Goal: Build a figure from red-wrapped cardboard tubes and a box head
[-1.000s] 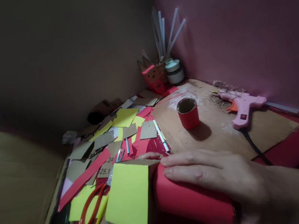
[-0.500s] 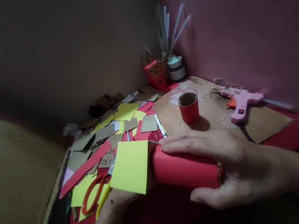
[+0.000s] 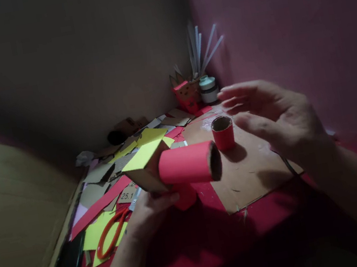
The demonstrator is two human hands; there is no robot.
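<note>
My left hand [image 3: 153, 209] grips a cardboard piece [image 3: 186, 164] from below. It has a yellow-topped brown cardboard block and a red paper-covered tube that points right, its open end showing. Another red part shows beneath the tube, beside my thumb. My right hand [image 3: 265, 113] is raised over the board, its fingers apart and nothing in them. A short red cardboard ring [image 3: 223, 134] stands upright on the brown board, just left of my right thumb and apart from it.
Scissors with orange handles [image 3: 108, 235] lie at left among yellow sheets and cardboard scraps [image 3: 99, 195]. At the back stand a red box with a face [image 3: 186, 97], a pale-lidded jar [image 3: 208, 89] and white glue sticks [image 3: 208, 50]. A black cord [image 3: 287, 165] runs beside my right wrist.
My right hand has let go of the red tube and risen up and away, now covering the pink glue gun. My left hand has turned and raised the cardboard piece.
</note>
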